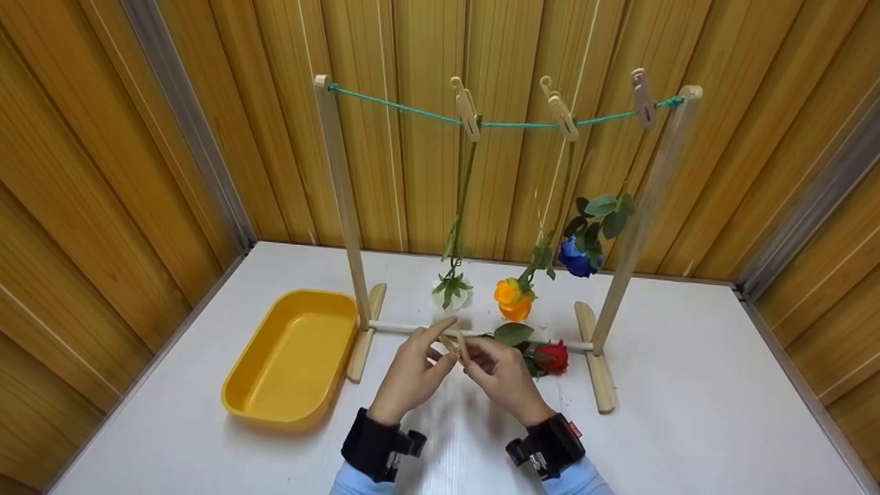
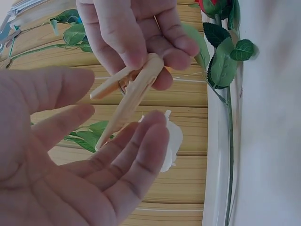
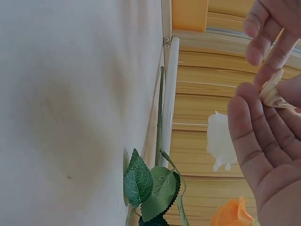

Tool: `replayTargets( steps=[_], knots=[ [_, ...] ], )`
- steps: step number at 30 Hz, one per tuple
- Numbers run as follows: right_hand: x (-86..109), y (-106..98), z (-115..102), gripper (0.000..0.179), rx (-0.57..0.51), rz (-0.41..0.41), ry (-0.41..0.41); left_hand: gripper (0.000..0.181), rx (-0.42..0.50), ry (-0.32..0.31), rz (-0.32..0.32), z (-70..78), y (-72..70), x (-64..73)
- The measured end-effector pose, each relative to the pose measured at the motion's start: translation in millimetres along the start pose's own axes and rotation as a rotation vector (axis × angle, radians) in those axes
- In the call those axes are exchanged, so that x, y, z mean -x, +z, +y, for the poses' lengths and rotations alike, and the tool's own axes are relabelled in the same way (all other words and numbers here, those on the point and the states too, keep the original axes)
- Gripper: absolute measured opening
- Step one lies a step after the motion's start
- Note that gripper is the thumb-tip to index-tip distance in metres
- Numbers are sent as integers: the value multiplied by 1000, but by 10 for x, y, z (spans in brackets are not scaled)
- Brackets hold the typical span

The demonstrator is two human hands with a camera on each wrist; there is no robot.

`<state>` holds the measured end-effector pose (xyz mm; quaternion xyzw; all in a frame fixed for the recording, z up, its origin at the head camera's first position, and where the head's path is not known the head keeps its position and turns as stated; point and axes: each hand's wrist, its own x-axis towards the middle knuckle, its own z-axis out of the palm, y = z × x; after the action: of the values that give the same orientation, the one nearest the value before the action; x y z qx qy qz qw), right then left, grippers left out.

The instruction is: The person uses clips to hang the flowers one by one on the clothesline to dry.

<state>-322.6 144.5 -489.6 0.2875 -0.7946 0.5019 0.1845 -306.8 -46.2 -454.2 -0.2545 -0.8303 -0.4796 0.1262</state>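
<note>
My right hand (image 1: 507,379) pinches a wooden clothespin (image 2: 126,104) between thumb and fingers, its legs spread toward the left hand. My left hand (image 1: 410,377) is beside the clothespin with fingers extended around it; whether the fingertips touch it I cannot tell. Behind the hands, a red rose (image 1: 552,357) with green leaves lies on the table by the rack's bottom bar. Above hang a white flower (image 1: 454,294), an orange rose (image 1: 514,301) and a blue rose (image 1: 579,258), heads down, clipped by their stems to a green string (image 1: 412,108).
A wooden rack (image 1: 347,206) carries the string between two posts, with flat feet (image 1: 597,371) on the white table (image 1: 687,412). Left of it stands a yellow tub (image 1: 295,364). Wood-patterned walls (image 1: 426,41) enclose the table at the back and sides.
</note>
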Motion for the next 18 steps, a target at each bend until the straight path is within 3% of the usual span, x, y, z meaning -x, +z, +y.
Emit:
replayTargets(
  steps=[7, 18],
  knots=[
    [22, -6, -1, 27, 5, -14, 2, 44, -2, -31, 46, -25, -15, -13],
    [31, -9, 6, 20, 33, 2, -72, 37, 21, -55, 6, -68, -20, -17]
  ],
)
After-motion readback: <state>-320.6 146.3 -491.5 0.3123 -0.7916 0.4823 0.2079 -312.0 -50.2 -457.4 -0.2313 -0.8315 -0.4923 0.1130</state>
